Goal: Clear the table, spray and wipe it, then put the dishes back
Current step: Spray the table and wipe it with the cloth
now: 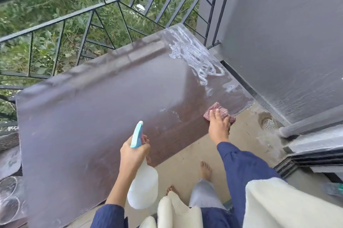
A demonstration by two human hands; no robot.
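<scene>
Reddish checked cloth [221,110] lies under your R fingers [215,115], which are near-straight and close together, pressing it flat on the near edge of the table [92,116] by its near-right corner. R hand [219,127] sits over it, blue sleeve [241,164] behind. L fingers [145,141] curl round the neck of the spray bottle [143,188], L hand [133,153] holding it upright over the near edge, blue nozzle up. White foam streaks [196,57] run along the right edge to the far-right corner.

Left hand [134,150] grips spray bottle [143,183]; right hand [219,125] presses cloth [216,111] on table [92,116].
</scene>
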